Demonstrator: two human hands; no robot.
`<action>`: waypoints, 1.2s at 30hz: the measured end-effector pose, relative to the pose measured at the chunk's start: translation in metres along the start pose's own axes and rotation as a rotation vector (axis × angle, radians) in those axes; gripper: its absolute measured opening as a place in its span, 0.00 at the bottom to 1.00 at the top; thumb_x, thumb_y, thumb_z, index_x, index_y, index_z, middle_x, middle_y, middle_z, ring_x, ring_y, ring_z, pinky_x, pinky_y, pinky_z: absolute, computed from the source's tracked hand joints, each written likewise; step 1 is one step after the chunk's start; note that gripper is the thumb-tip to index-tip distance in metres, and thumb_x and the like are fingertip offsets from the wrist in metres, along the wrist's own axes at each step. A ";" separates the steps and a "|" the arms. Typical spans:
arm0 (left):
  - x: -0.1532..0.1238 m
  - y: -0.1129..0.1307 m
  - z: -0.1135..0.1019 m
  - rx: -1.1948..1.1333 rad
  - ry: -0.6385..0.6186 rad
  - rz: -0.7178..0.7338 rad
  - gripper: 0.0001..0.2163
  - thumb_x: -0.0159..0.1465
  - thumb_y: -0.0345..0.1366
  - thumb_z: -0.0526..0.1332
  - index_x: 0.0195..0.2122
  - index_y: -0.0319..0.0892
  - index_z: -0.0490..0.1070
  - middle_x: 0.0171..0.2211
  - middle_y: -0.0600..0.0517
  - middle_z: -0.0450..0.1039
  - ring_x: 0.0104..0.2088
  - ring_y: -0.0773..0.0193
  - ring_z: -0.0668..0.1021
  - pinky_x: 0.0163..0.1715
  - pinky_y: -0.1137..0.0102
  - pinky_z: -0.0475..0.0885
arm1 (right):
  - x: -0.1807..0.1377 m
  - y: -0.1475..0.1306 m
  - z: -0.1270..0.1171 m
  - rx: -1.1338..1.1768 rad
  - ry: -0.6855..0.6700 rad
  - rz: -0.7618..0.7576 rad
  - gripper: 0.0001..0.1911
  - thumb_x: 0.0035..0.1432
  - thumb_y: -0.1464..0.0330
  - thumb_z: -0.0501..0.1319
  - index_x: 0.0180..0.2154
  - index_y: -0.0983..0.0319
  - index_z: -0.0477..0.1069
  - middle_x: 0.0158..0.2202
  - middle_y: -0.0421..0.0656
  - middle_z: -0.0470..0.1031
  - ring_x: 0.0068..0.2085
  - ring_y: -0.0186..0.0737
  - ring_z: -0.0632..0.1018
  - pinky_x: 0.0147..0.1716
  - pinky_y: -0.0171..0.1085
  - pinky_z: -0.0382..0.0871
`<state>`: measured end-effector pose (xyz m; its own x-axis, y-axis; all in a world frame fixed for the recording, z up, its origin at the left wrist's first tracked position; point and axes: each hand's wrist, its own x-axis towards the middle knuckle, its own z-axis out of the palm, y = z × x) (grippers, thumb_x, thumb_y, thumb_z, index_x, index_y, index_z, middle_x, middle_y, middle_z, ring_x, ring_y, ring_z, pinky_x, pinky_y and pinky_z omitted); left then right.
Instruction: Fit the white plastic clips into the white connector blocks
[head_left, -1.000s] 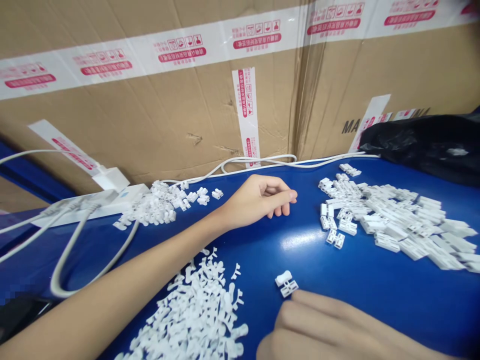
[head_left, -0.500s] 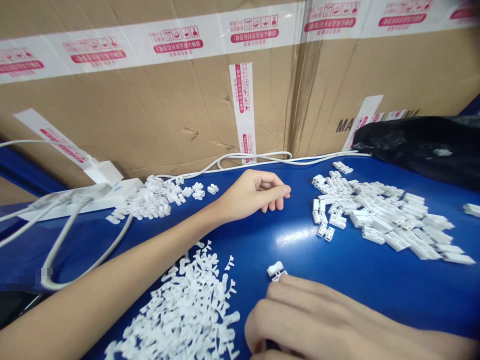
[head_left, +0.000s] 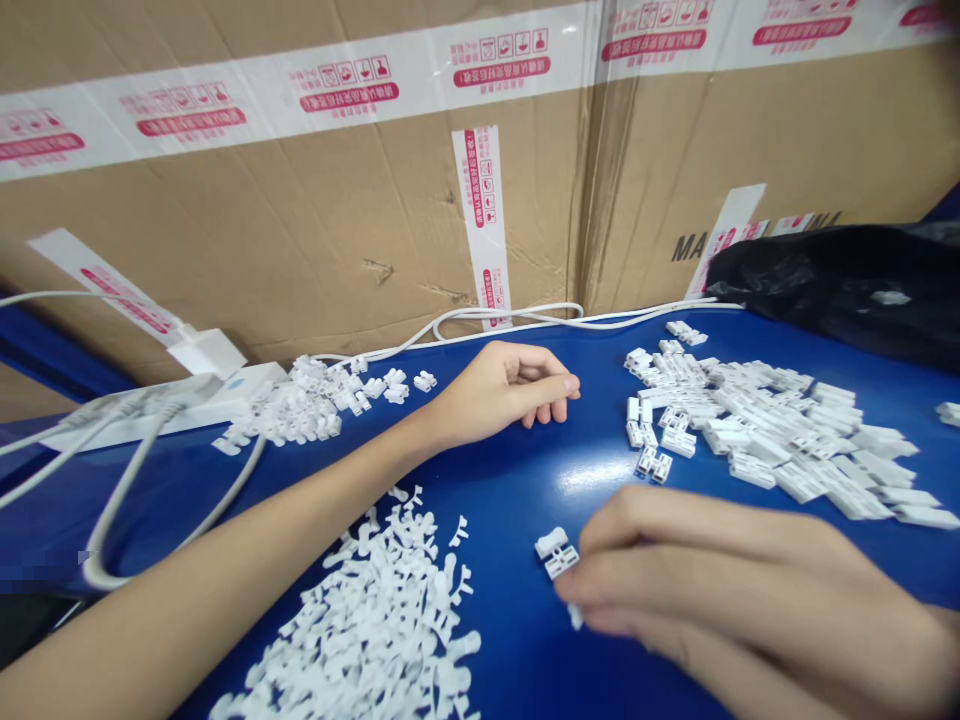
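My left hand (head_left: 510,392) rests on the blue table (head_left: 525,480) with its fingers loosely curled in, and nothing shows in them. My right hand (head_left: 720,590) lies low at the front right, fingers pressed together and pointing left. Its tips are right beside a small white plastic connector (head_left: 556,552). A bit of another white piece (head_left: 574,615) peeks out from under those fingertips. A heap of small white clips (head_left: 382,630) lies under my left forearm. A spread of white connector blocks (head_left: 765,430) lies to the right.
Taped cardboard boxes (head_left: 337,220) wall off the back. A white power strip (head_left: 187,395) with cables sits at the left, with a small pile of white parts (head_left: 315,405) beside it. A black plastic bag (head_left: 847,285) lies at the back right.
My right hand has moved up and forward into view, uncovering the small connector that its fingertips partly hid. My left hand has stayed put.
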<state>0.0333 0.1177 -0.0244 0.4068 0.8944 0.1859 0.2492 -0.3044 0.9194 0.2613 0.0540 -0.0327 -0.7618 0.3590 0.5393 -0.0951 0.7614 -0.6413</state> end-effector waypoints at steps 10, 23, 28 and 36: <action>0.001 -0.001 0.000 0.001 -0.013 0.026 0.07 0.66 0.35 0.65 0.36 0.34 0.77 0.27 0.49 0.79 0.24 0.71 0.76 0.23 0.77 0.71 | 0.011 0.013 -0.007 0.014 -0.050 0.121 0.09 0.67 0.74 0.63 0.45 0.58 0.80 0.34 0.39 0.79 0.30 0.27 0.78 0.33 0.25 0.72; 0.001 -0.002 0.000 -0.014 -0.021 0.034 0.08 0.66 0.36 0.65 0.36 0.34 0.77 0.27 0.49 0.78 0.25 0.71 0.76 0.23 0.77 0.71 | 0.015 0.011 -0.007 -0.061 -0.005 0.195 0.06 0.65 0.70 0.66 0.42 0.56 0.82 0.41 0.42 0.82 0.39 0.36 0.83 0.40 0.31 0.77; 0.001 -0.002 0.000 -0.012 -0.015 0.026 0.07 0.67 0.35 0.64 0.35 0.34 0.77 0.26 0.49 0.78 0.25 0.71 0.76 0.23 0.78 0.70 | 0.011 0.012 -0.006 -0.119 -0.010 0.065 0.10 0.66 0.74 0.63 0.45 0.57 0.81 0.42 0.42 0.82 0.39 0.34 0.82 0.39 0.29 0.77; 0.000 -0.001 0.000 -0.009 -0.011 0.012 0.08 0.66 0.36 0.65 0.35 0.35 0.77 0.27 0.49 0.78 0.25 0.71 0.76 0.23 0.77 0.70 | 0.012 0.011 -0.008 -0.145 -0.066 0.064 0.13 0.68 0.73 0.60 0.48 0.56 0.81 0.42 0.44 0.80 0.38 0.36 0.82 0.36 0.31 0.77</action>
<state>0.0333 0.1180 -0.0253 0.4192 0.8872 0.1928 0.2361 -0.3116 0.9204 0.2563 0.0713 -0.0292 -0.8044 0.3767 0.4594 0.0450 0.8097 -0.5851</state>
